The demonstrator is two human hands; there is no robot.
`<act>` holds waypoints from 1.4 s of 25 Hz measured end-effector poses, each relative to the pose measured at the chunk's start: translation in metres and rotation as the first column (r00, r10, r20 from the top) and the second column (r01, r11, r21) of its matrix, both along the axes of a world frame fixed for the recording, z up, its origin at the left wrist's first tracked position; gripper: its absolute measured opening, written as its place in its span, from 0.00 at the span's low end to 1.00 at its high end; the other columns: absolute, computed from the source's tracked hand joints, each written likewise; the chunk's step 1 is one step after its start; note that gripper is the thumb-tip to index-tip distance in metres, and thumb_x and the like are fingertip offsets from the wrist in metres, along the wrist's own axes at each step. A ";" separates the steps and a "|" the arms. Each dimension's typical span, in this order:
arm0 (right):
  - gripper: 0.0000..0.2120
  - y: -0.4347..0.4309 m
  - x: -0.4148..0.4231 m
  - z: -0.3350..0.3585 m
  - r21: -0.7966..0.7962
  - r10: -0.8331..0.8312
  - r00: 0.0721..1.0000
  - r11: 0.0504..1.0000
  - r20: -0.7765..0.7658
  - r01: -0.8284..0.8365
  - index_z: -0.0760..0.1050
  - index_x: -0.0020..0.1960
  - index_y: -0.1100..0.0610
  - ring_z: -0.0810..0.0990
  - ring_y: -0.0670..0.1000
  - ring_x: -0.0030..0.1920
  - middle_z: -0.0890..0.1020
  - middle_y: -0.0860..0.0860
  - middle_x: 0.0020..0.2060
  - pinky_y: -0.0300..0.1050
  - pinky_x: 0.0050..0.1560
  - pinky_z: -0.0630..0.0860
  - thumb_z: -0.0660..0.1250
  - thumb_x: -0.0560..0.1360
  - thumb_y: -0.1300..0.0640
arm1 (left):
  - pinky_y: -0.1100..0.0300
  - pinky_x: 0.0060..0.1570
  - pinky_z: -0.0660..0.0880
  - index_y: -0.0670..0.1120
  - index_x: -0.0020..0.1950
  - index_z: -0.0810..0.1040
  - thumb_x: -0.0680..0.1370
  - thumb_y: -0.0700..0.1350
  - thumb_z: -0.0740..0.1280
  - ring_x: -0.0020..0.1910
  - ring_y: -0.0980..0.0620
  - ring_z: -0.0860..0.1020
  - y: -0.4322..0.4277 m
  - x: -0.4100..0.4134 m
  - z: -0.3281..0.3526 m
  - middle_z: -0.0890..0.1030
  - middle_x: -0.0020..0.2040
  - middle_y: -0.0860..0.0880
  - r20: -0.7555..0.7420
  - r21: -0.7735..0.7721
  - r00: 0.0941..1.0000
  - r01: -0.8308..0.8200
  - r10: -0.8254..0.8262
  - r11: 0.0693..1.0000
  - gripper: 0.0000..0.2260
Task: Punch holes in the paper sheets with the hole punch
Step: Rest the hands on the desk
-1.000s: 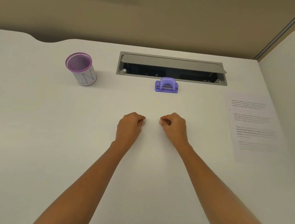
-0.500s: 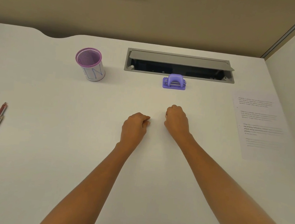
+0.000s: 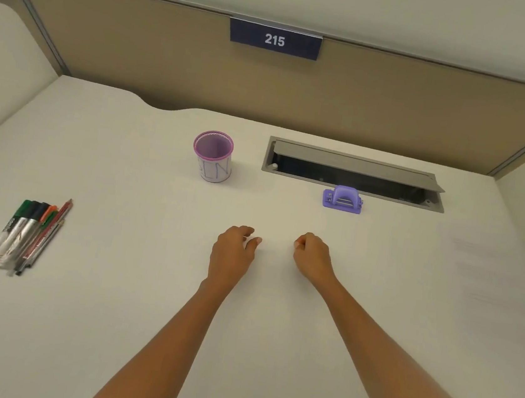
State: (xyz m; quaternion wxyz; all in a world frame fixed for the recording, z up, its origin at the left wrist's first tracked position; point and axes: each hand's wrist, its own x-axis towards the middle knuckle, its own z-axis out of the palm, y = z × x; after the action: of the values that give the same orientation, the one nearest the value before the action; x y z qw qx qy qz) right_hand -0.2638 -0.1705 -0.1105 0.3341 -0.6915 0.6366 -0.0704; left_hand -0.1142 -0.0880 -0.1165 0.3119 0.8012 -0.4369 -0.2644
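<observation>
A small purple hole punch (image 3: 342,199) stands on the white desk (image 3: 109,328), just in front of the cable tray. The paper sheet (image 3: 488,277) lies flat at the far right, blurred and faint. My left hand (image 3: 234,251) rests on the desk near the middle with fingers loosely curled, holding nothing. My right hand (image 3: 312,257) rests beside it, a short gap between them, its fingers curled into a fist around nothing. Both hands are well short of the punch, and the paper is off to their right.
A purple mesh pen cup (image 3: 212,157) stands at the back, left of the grey cable tray (image 3: 352,176) with its raised lid. Several markers and pens (image 3: 29,234) lie in a bundle at the left. Partition walls enclose the desk at the back and both sides.
My view has swung up and to the left, bringing the markers and the 215 sign into sight. My left hand's fingers have loosened. My right hand has drawn back level with it.
</observation>
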 end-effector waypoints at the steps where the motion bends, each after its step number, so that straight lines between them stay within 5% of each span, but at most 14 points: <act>1: 0.10 0.006 0.019 0.003 0.025 0.012 0.998 1.000 0.065 -0.013 0.76 0.55 0.63 0.77 0.57 0.55 0.79 0.58 0.55 0.47 0.52 0.72 0.58 0.77 0.64 | 0.56 0.57 0.73 0.47 0.64 0.76 0.78 0.51 0.64 0.60 0.51 0.78 0.000 0.010 0.002 0.79 0.62 0.50 0.013 -0.013 1.000 -0.024 0.024 1.000 0.16; 5: 0.11 0.007 0.100 0.024 0.070 0.023 0.969 0.997 0.247 -0.041 0.75 0.61 0.60 0.77 0.51 0.53 0.79 0.55 0.58 0.39 0.53 0.71 0.60 0.80 0.61 | 0.54 0.62 0.71 0.47 0.68 0.72 0.79 0.50 0.63 0.66 0.49 0.73 -0.010 0.049 0.015 0.74 0.68 0.48 0.093 -0.058 0.988 -0.120 0.125 0.991 0.18; 11: 0.11 -0.046 0.191 0.058 -0.148 0.088 0.939 0.988 0.333 -0.041 0.76 0.60 0.60 0.80 0.55 0.56 0.80 0.56 0.57 0.41 0.53 0.75 0.62 0.79 0.58 | 0.54 0.62 0.71 0.47 0.69 0.69 0.78 0.47 0.64 0.66 0.48 0.73 -0.051 0.105 0.038 0.73 0.68 0.47 0.157 -0.182 0.962 -0.196 0.225 0.964 0.20; 20: 0.12 -0.103 0.227 0.065 -0.355 0.253 0.964 0.911 0.080 -0.210 0.78 0.60 0.62 0.79 0.56 0.56 0.80 0.58 0.57 0.44 0.54 0.77 0.64 0.78 0.59 | 0.54 0.69 0.65 0.47 0.73 0.65 0.79 0.49 0.62 0.72 0.47 0.66 -0.077 0.143 0.038 0.66 0.74 0.47 0.243 -0.149 0.949 -0.170 0.203 0.974 0.23; 35: 0.11 -0.116 0.236 0.072 -0.169 0.228 0.963 0.964 0.146 -0.203 0.82 0.52 0.62 0.78 0.53 0.48 0.83 0.58 0.51 0.42 0.43 0.74 0.65 0.77 0.57 | 0.51 0.68 0.65 0.46 0.73 0.66 0.80 0.47 0.62 0.72 0.46 0.66 -0.060 0.153 0.031 0.65 0.74 0.47 0.267 -0.094 0.942 -0.183 0.201 0.979 0.22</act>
State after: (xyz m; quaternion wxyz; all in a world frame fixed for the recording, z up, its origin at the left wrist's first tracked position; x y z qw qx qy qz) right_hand -0.0278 -0.2863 -0.0389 0.3372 -0.7722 0.5203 -0.1389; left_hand 0.0392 -0.1482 -0.0860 0.2996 0.8578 -0.4046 -0.1039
